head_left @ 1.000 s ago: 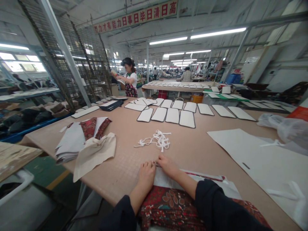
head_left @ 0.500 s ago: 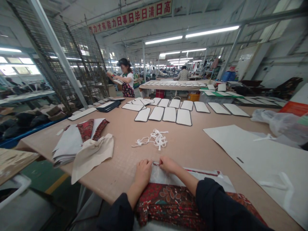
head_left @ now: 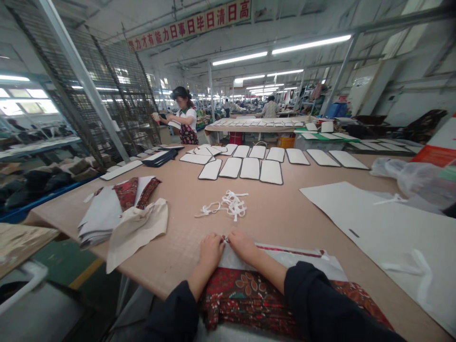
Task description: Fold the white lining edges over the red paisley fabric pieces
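Observation:
A red patterned fabric piece with a white lining point(head_left: 249, 289) lies at the near edge of a long tan worktable point(head_left: 185, 199). My left hand point(head_left: 211, 251) and my right hand point(head_left: 242, 245) sit side by side at the piece's far corner. Both have their fingers curled and pinch the fabric's edge between them. Just beyond my hands lies a loose bundle of white straps point(head_left: 228, 205).
A stack of white and red fabric pieces point(head_left: 114, 209) with a cream cloth on top lies at the left. Rows of white dark-edged panels point(head_left: 249, 167) cover the far table. A large white sheet point(head_left: 384, 228) lies right, beside plastic bags point(head_left: 413, 178). A person point(head_left: 183, 118) works at the far end.
My two hands have drawn closer together at the fabric's corner. The view has shifted slightly; nothing else on the table has moved.

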Available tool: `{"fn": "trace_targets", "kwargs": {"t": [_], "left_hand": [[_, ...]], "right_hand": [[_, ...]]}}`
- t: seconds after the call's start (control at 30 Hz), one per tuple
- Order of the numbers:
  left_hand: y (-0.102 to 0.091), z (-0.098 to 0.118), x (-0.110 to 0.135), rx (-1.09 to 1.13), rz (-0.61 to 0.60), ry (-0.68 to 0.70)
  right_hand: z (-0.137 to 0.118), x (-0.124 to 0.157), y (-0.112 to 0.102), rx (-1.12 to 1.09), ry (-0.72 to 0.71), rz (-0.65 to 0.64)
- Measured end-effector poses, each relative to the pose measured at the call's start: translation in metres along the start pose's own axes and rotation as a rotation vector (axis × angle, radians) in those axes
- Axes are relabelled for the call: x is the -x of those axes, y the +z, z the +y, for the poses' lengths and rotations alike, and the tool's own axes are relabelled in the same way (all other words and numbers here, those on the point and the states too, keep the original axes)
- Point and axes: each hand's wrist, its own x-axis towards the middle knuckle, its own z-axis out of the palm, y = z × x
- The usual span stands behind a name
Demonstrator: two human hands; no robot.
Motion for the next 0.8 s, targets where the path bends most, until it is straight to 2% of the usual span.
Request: {"fn": "trace_targets", "kwargs": {"t": [0.17,0.33,0.43,0.53,0.6,0.8], "left_hand": [[0.000,0.003,-0.001,-0.087,0.009,0.048],[0.002,0.006,0.008,-0.179,0.064,0.140],[0.002,0.007,0.010,-0.198,0.063,0.180],[0.001,0.007,0.008,-0.191,0.028,0.158],[0.001,0.006,0.007,-0.180,0.011,0.130],[0.006,0.003,0.006,-0.156,0.040,0.121]], "right_hand": [[-0.001,-0.008,0.000,0.044,-0.058,-0.021],[0.001,-0.012,-0.004,0.059,-0.041,-0.056],[-0.002,-0.013,-0.007,0.100,-0.131,-0.048],[-0.005,-0.015,-0.010,0.124,-0.214,-0.074],[-0.004,-0.017,-0.009,0.069,-0.170,-0.100],[0.006,-0.020,-0.002,-0.080,0.116,-0.094]]}}
